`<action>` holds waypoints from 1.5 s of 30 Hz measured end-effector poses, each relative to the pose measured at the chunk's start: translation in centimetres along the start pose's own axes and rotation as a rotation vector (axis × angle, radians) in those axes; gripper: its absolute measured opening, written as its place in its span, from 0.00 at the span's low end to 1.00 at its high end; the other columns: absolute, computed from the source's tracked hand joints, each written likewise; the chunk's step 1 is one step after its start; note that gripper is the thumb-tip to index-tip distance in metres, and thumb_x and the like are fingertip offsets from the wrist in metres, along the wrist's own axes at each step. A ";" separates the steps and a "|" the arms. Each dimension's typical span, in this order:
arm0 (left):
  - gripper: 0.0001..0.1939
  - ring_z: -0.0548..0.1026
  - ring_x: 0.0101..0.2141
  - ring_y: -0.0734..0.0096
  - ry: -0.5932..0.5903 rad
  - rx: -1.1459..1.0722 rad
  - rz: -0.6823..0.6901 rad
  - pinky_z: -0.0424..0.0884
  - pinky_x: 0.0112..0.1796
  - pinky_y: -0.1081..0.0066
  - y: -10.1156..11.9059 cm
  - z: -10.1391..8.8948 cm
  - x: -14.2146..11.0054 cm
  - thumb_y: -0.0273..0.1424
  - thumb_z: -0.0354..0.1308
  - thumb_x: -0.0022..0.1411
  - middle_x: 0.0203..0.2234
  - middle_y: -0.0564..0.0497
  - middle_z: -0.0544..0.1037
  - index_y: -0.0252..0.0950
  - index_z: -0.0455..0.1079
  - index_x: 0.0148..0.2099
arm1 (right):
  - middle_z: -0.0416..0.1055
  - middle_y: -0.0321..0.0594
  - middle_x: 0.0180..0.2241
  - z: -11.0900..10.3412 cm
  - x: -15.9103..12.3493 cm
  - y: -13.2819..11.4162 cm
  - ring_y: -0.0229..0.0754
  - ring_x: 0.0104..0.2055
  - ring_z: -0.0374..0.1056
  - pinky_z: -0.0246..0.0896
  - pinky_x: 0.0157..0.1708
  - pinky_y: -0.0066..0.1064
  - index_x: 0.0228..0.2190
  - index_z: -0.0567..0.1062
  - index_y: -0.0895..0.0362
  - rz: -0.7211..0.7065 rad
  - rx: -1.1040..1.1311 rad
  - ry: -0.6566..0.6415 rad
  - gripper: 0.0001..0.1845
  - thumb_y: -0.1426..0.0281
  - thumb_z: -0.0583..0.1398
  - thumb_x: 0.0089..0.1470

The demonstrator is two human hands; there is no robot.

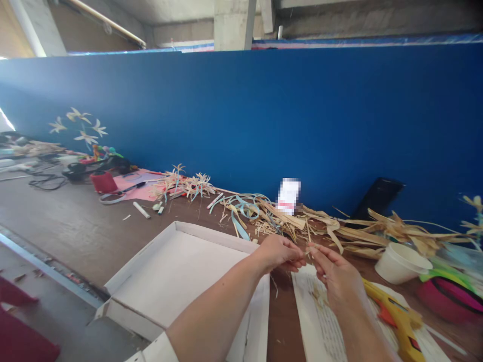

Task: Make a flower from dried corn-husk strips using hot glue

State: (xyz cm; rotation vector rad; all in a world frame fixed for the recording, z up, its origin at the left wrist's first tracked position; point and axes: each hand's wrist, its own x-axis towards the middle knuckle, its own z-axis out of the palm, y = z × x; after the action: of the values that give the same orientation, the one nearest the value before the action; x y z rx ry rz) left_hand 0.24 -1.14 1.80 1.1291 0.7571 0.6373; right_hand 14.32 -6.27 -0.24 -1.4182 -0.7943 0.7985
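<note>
Forearms (221,304) — hands (277,252) near dried strips (298,221)

Behind the bench (71,226), a blue wall (241,110) is seen. Above this wall, a concrete pillar (232,27) is visible. At the left, black cables (48,189) are spread.

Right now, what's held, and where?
Right hand appears to pinch a thin, straw-coloured strip near its lower end; whether the left hand holds anything can't be told.
</note>
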 end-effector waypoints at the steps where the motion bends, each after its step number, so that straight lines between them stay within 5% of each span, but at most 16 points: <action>1: 0.16 0.72 0.24 0.75 0.000 -0.001 -0.002 0.71 0.29 0.71 0.0 0.0 0.0 0.36 0.68 0.37 0.22 0.49 0.75 0.29 0.72 0.27 | 0.58 0.29 0.15 0.0 0.0 0.0 0.31 0.18 0.49 0.43 0.16 0.23 0.37 0.77 0.58 0.001 -0.001 -0.001 0.26 0.57 0.67 0.35; 29: 0.06 0.73 0.21 0.76 0.047 -0.052 -0.014 0.71 0.26 0.74 -0.4 0.4 0.4 0.26 0.64 0.45 0.20 0.49 0.75 0.28 0.71 0.25 | 0.59 0.28 0.15 0.3 -0.1 0.0 0.30 0.17 0.49 0.42 0.15 0.23 0.38 0.75 0.58 -0.004 0.058 -0.031 0.25 0.60 0.66 0.36; 35: 0.03 0.72 0.21 0.77 0.074 -0.072 -0.013 0.71 0.25 0.74 -0.4 0.3 0.4 0.22 0.62 0.47 0.20 0.49 0.75 0.28 0.71 0.26 | 0.71 0.39 0.37 0.4 0.1 -0.4 0.30 0.20 0.57 0.47 0.14 0.22 0.43 0.72 0.56 -0.084 0.174 0.130 0.30 0.69 0.65 0.32; 40: 0.05 0.71 0.21 0.78 0.091 -0.035 -0.020 0.71 0.27 0.75 -0.5 0.1 0.4 0.25 0.63 0.48 0.21 0.49 0.75 0.28 0.71 0.25 | 0.69 0.39 0.39 0.0 -1.2 -3.8 0.30 0.22 0.59 0.49 0.15 0.22 0.38 0.72 0.56 -0.389 0.297 0.330 0.21 0.72 0.63 0.36; 45: 0.06 0.71 0.21 0.79 0.095 0.003 0.005 0.72 0.27 0.76 -0.6 -0.1 0.3 0.27 0.63 0.48 0.22 0.49 0.76 0.28 0.72 0.26 | 0.68 0.37 0.36 -3.2 -5.6 -9.2 0.30 0.22 0.57 0.48 0.17 0.23 0.37 0.72 0.54 -0.545 0.253 0.269 0.16 0.70 0.63 0.42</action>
State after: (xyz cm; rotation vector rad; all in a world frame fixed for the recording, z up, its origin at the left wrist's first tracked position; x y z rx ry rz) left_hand 0.35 -0.99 1.11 1.1092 0.8369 0.6983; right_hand 14.13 -12.73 8.98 -0.9867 -0.7868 0.2672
